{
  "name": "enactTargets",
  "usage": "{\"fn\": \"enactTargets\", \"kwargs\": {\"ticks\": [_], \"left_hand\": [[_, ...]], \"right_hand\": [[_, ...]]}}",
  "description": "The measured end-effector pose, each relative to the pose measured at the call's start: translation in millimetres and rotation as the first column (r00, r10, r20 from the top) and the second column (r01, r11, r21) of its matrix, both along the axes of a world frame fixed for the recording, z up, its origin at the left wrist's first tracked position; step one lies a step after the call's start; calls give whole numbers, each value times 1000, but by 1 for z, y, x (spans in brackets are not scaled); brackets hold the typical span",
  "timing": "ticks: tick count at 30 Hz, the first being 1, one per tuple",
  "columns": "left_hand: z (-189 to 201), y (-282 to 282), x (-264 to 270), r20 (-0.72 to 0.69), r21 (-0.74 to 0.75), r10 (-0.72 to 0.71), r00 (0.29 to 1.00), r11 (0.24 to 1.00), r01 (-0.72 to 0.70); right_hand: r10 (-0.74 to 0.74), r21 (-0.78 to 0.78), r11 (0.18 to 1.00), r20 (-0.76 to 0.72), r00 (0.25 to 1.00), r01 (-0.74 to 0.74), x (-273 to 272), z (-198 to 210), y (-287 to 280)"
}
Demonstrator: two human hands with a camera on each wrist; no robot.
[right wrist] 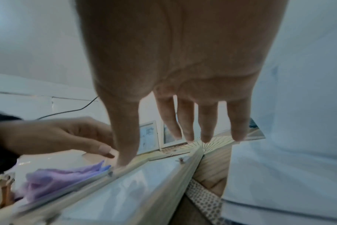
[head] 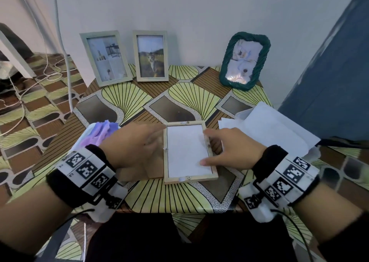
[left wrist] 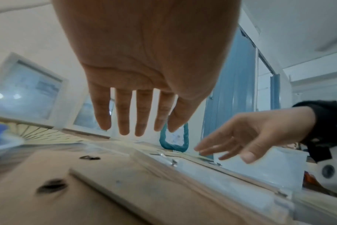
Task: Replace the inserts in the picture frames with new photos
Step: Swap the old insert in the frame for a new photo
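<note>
A light wooden picture frame (head: 209,178) lies face down at the table's middle, with a white insert (head: 185,152) in its opening. My right hand (head: 219,146) reaches over the frame's right rail, fingers straight, and its thumb (head: 204,162) touches the insert near the lower right corner. In the right wrist view the thumb (right wrist: 123,152) comes down on the frame (right wrist: 154,175). My left hand (head: 143,142) hovers with straight, spread fingers (left wrist: 123,115) over a brown backing board (left wrist: 87,190) just left of the frame, and holds nothing.
Two pale frames (head: 105,58) (head: 151,56) and a green braided frame (head: 244,60) stand against the back wall. Loose white sheets (head: 269,130) lie at the right and a purple cloth (head: 99,134) at the left. A blue panel (head: 329,72) borders the right side.
</note>
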State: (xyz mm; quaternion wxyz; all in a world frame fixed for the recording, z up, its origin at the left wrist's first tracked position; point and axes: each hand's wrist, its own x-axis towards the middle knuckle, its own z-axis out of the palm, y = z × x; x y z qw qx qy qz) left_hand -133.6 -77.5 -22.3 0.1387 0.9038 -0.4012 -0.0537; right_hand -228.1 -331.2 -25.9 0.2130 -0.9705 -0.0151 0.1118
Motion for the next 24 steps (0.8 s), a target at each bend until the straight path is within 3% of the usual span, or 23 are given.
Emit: {"fn": "enactTargets", "kwargs": {"ticks": [4, 7, 9, 16, 24], "left_hand": [[-4, -23, 0, 86, 140, -47, 995, 990, 35], [-12, -31, 6, 91, 420, -92, 992, 906, 45], [-17, -30, 9, 88, 510, -83, 993, 860, 26], [-23, -28, 16, 150, 479, -203, 968, 871, 109], [-26, -32, 21, 115, 501, -168, 979, 861, 89]], "right_hand": [[-35, 22, 999, 93, 995, 33, 12, -2, 2], [60, -117, 991, 2, 998, -59, 21, -6, 4], [119, -186, 974, -68, 991, -130, 24, -11, 5], [161, -222, 955, -178, 971, -199, 27, -17, 7], [189, -316, 919, -178, 966, -238, 34, -20, 10]]}}
